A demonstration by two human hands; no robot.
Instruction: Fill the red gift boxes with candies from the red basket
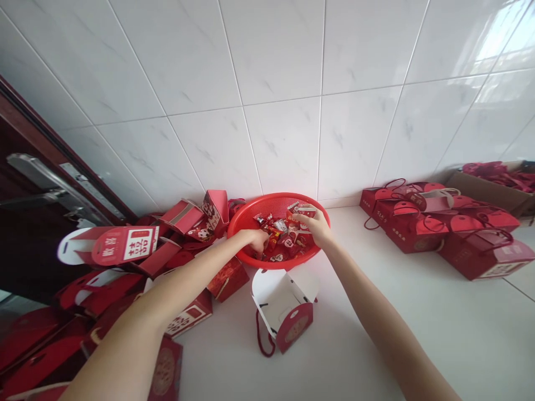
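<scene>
A red plastic basket [278, 196] with perforated sides holds a pile of small wrapped sweets [288, 240], mostly red. My left hand [257, 240] reaches into its left side with fingers curled down among the sweets; what they close on is hidden. At the right side, my right hand [316, 224] pinches a small red packet [296, 216] with printed characters, held over the sweets. An open gift box [284, 312], white inside and red outside with a dark red cord handle, stands just in front of the basket; neither hand touches it.
Many red gift boxes [140, 245] are heaped at the left, beside a dark door with a metal handle [39, 172]. Several closed red boxes [422, 231] with cord handles stand at the right. Behind them is a cardboard box [472, 192] of red items. A tiled wall [280, 139] rises behind.
</scene>
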